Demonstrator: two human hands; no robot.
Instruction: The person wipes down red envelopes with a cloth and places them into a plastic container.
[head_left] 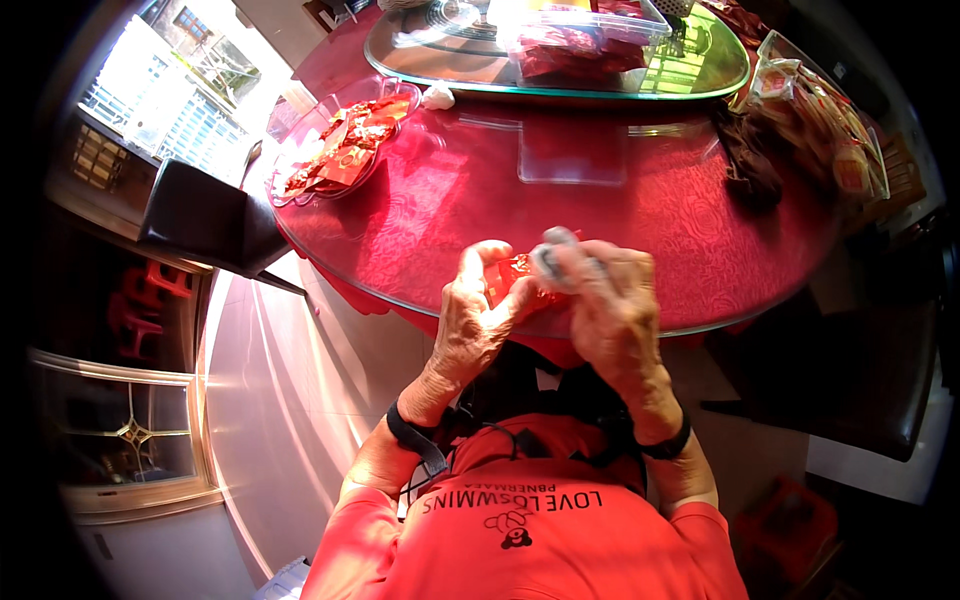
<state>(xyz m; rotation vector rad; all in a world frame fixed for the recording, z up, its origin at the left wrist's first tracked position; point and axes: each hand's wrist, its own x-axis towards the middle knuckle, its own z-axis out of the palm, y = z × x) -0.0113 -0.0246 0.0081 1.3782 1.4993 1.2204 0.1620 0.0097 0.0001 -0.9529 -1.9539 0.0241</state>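
Near the front edge of the round red-covered table [450, 215], my left hand [474, 312] pinches a small shiny red packet with gold print [498, 284] between thumb and fingers. My right hand [618, 308] is closed around a small grey and white rounded object [552, 262], held against the packet's right side. Its kind is unclear, and the fingers partly cover it. Part of the packet is hidden behind my left thumb and right fingers. To the far left, a clear bowl [411, 98] holds several red and gold packets [345, 152].
A crumpled white tissue [438, 97] lies beside the bowl. At the back, a glass turntable [450, 78] carries a clear plastic box [590, 45] with red contents. On the right are a dark brown cloth-like item [750, 165] and a tray of packages [815, 125]. Dark chairs [195, 210] flank the table.
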